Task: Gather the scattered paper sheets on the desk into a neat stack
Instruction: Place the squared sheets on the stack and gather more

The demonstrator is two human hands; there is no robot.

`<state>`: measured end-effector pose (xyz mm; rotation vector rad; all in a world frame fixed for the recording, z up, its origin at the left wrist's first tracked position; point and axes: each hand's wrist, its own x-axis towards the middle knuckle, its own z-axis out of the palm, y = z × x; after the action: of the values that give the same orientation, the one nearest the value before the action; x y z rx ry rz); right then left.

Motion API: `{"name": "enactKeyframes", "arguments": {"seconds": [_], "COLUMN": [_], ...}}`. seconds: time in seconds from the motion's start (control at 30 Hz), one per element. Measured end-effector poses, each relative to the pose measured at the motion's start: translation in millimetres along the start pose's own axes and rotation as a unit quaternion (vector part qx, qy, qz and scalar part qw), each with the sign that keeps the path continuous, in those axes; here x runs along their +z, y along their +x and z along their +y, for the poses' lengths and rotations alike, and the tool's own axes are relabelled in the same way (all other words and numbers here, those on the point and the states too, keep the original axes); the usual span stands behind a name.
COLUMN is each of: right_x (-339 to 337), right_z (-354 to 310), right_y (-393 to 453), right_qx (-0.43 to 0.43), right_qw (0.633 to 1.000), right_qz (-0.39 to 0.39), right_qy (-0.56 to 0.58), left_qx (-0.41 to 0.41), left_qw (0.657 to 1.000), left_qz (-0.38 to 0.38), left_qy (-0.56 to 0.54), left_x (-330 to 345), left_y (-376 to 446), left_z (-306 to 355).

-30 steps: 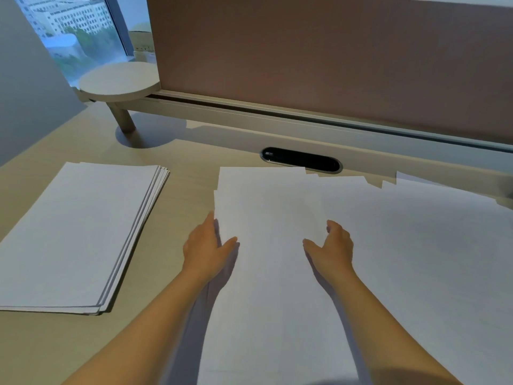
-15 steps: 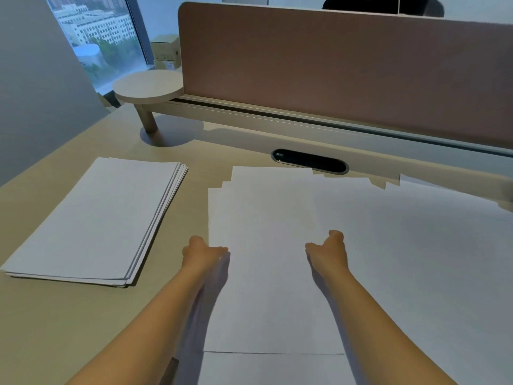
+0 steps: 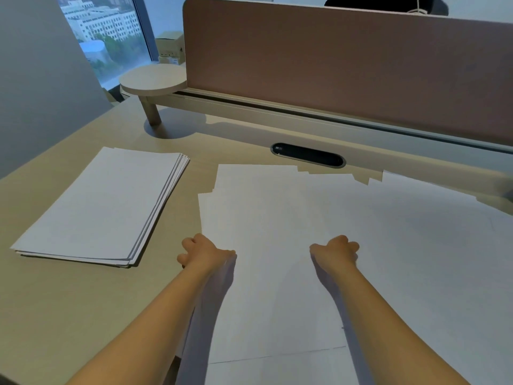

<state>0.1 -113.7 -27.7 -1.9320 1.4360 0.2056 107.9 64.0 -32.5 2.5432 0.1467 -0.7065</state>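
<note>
Loose white paper sheets [image 3: 402, 245] lie overlapped across the middle and right of the desk [image 3: 69, 315]. One top sheet [image 3: 272, 287] lies between my hands, its near edge showing as a thin line close to me. My left hand [image 3: 205, 252] sits at that sheet's left edge with fingers curled and the thumb on the paper. At the sheet's right edge my right hand [image 3: 337, 251] is curled the same way. A squared stack of sheets [image 3: 102, 207] rests on the desk to the left, apart from both hands.
A brown divider panel [image 3: 347, 68] with a pale rail runs along the back of the desk. A black oval cable slot [image 3: 308, 156] sits just behind the sheets. A small round shelf on a post [image 3: 152, 79] stands at the back left. A grey wall borders the left side.
Both hands went from lying flat with straight fingers to curled at the top sheet's side edges. The top sheet slid toward me, baring its near edge.
</note>
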Motion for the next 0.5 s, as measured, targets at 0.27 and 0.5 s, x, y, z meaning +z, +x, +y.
{"name": "enactKeyframes", "arguments": {"seconds": [0.27, 0.5], "right_x": [18.0, 34.5], "right_z": [-0.6, -7.2], "right_y": [-16.3, -31.7], "right_qx": [-0.043, -0.127], "right_qw": [0.978, 0.956], "right_qz": [-0.138, -0.158], "right_qy": [0.15, 0.213], "left_qx": [0.028, 0.06], "left_qw": [0.987, 0.985], "left_qz": [-0.039, -0.032], "left_qy": [-0.15, -0.158], "left_x": [-18.1, -38.8], "left_y": [7.3, 5.2], "left_z": [-21.9, -49.1]}}
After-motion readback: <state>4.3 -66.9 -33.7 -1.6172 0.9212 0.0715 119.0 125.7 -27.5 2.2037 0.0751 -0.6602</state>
